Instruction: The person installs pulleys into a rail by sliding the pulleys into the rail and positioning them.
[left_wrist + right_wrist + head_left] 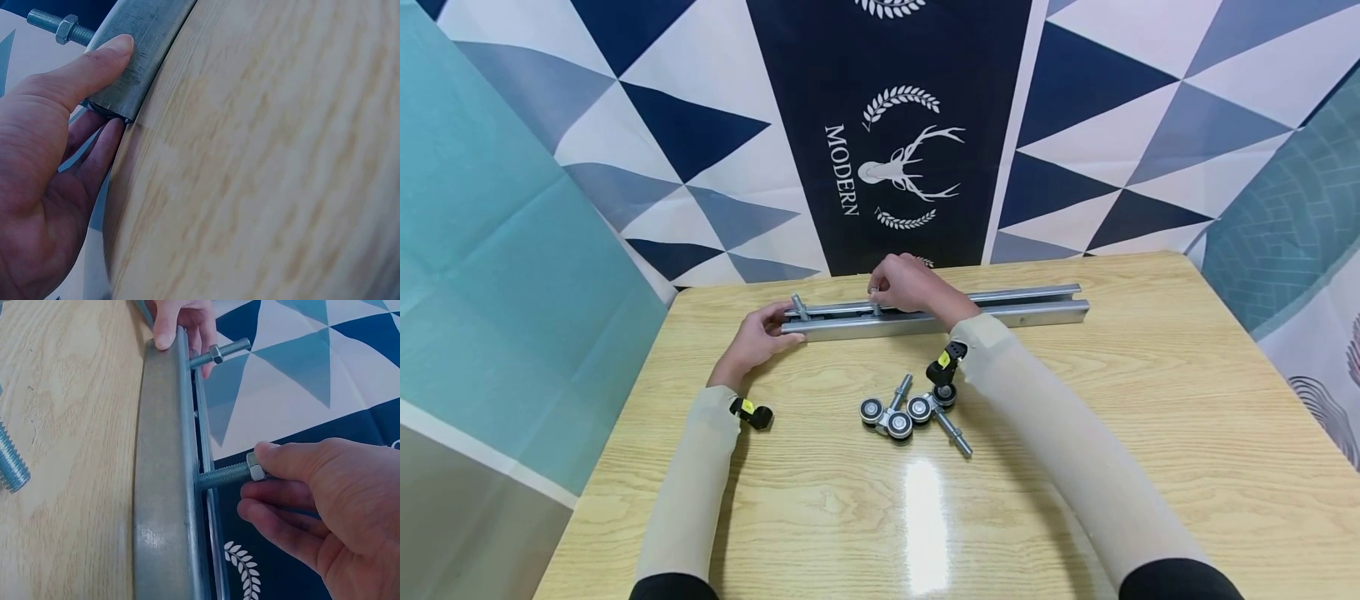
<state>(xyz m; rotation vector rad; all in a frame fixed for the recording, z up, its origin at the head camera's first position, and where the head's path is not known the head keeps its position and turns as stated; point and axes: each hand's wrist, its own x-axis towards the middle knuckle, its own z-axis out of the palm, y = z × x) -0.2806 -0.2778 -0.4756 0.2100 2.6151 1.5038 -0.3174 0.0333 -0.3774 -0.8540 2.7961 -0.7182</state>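
Observation:
A grey metal channel rail [1037,313] with a slot along its top lies across the back of the table. At its left end my left hand [756,337] grips it, thumb on the front wall and fingers round the end and behind. Two threaded bolts stick up from the slot. One bolt [45,20], carrying a hex nut [66,29], stands beside the left hand. Farther right, my right hand [340,500] pinches the hex nut [256,467] near the top of the second bolt [219,477]. What the bolts join to inside the rail is hidden.
Two roller trolleys with black-rimmed wheels and bolts lie on the table in front of the rail, a left one [898,424] and a right one [952,431]. Behind the table's back edge hangs a patterned cloth [910,50].

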